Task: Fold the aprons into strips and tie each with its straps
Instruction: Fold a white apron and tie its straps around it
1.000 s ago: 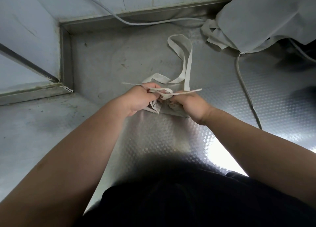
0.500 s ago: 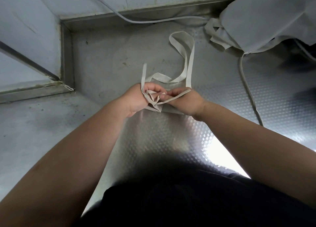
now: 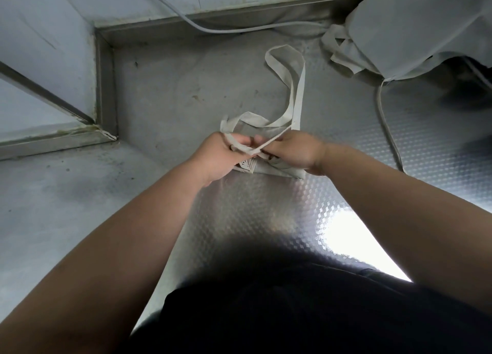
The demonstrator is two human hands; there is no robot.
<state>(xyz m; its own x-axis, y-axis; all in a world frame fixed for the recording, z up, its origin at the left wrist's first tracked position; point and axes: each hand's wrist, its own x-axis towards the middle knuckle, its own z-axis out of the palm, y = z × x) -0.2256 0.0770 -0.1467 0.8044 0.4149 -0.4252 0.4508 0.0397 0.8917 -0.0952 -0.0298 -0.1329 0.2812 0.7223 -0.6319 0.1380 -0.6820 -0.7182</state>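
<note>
A folded beige apron [image 3: 277, 170] lies on the textured metal table [image 3: 255, 215], mostly hidden under my hands. My left hand [image 3: 221, 156] grips one thin strap end, which runs over its knuckles. My right hand [image 3: 295, 152] pinches the other strap end, and the two ends cross between the hands just above the bundle. The apron's wide neck loop [image 3: 291, 87] trails away from me across the table.
A pile of unfolded pale aprons [image 3: 415, 26] sits at the back right, with a long strap [image 3: 386, 119] hanging toward me. A grey cable [image 3: 226, 30] runs along the raised back rim. A lower grey surface [image 3: 53, 194] lies to the left.
The strap ends, stretched out sideways a second ago, have been drawn in and crossed over the bundle. Both hands have stayed close together above the folded apron.
</note>
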